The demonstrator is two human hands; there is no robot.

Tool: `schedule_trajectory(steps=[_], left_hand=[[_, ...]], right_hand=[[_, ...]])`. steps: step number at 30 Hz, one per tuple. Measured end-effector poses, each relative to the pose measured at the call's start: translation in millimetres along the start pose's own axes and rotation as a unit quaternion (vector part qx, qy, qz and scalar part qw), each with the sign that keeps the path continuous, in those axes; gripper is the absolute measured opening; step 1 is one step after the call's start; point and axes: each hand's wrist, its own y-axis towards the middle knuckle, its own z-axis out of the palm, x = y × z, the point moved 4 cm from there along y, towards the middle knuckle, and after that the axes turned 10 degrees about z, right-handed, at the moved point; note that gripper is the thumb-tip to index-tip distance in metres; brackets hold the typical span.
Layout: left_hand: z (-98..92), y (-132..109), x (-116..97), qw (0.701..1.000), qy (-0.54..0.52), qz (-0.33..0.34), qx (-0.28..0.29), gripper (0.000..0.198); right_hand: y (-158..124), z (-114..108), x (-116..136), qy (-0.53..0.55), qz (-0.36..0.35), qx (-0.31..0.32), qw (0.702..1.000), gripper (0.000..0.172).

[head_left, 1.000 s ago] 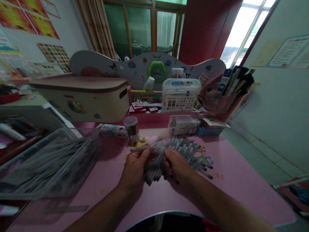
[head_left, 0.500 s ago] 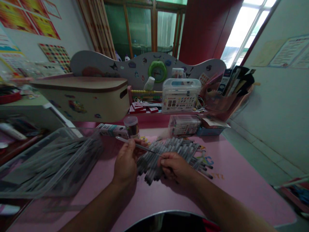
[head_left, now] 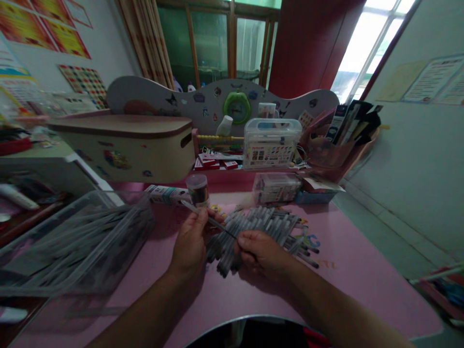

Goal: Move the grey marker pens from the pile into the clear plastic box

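A heap of grey pens (head_left: 261, 227) lies on the pink desk (head_left: 348, 285) in front of me. My left hand (head_left: 190, 241) is closed on a single pen (head_left: 206, 220), which sticks out up and to the left, its other end reaching my right hand. My right hand (head_left: 263, 251) rests on the near end of the heap with its fingers curled around some pens. To the left stands a clear plastic box (head_left: 72, 241) filled with more pens.
Behind the heap are a small round jar (head_left: 197, 189), a long carton (head_left: 166, 194), a clear case (head_left: 275, 187) and a white handled case (head_left: 271, 143). A rounded beige box (head_left: 126, 145) stands back left, a pink holder of booklets (head_left: 340, 140) back right.
My left hand drew one pen out of the heap and shifted left with it. The pen tilted from level to slanting. My right hand stayed on the heap.
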Motion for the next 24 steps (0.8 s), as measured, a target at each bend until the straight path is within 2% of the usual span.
schedule_trajectory(steps=[2,7,9,11,13,15,16,18,21,23,24], left_hand=[[-2.6,4.7,-6.2,0.999,-0.022,0.024,-0.023,0.026],[-23.5,26.9,-37.2,0.976,-0.107,0.128,-0.137,0.015],[-27.3,31.8,-45.5,0.971,-0.125,0.144,-0.144,0.012],[-24.3,29.8,-45.7,0.974,-0.13,0.137,-0.128,0.005],[-13.9,19.9,-33.9,0.988,-0.109,0.077,-0.081,0.012],[0.2,3.4,-12.3,0.997,-0.076,-0.025,-0.007,0.026],[6.4,-5.8,-0.6,0.995,-0.061,-0.072,0.029,0.03],[12.9,-20.0,18.4,0.99,-0.036,-0.124,0.063,0.03],[11.4,-25.5,31.8,0.988,-0.043,-0.143,0.036,0.032],[9.8,-24.3,33.4,0.981,-0.082,-0.173,0.005,0.029],[9.7,-24.4,33.6,0.975,-0.099,-0.199,-0.01,0.026]], right_hand=[[0.0,-1.8,-0.3,-0.008,0.01,-0.004,1.0,0.036],[0.4,-9.7,7.1,-0.034,-0.006,-0.016,0.999,0.029],[0.3,-11.0,11.6,-0.019,-0.025,-0.022,0.999,0.027],[0.5,-10.4,13.8,0.004,-0.038,-0.031,0.999,0.027],[1.4,-7.7,12.7,0.009,-0.046,-0.044,0.998,0.029],[2.5,-3.4,8.9,-0.001,-0.055,-0.053,0.997,0.03],[2.8,-1.0,6.6,-0.014,-0.059,-0.052,0.997,0.03],[1.5,2.5,4.6,-0.032,-0.093,-0.049,0.994,0.03],[-4.0,4.1,5.4,-0.113,-0.121,-0.048,0.985,0.024],[-11.5,0.6,12.7,-0.175,-0.18,-0.103,0.963,0.017],[-16.7,-0.8,18.1,-0.21,-0.228,-0.143,0.94,0.019]])
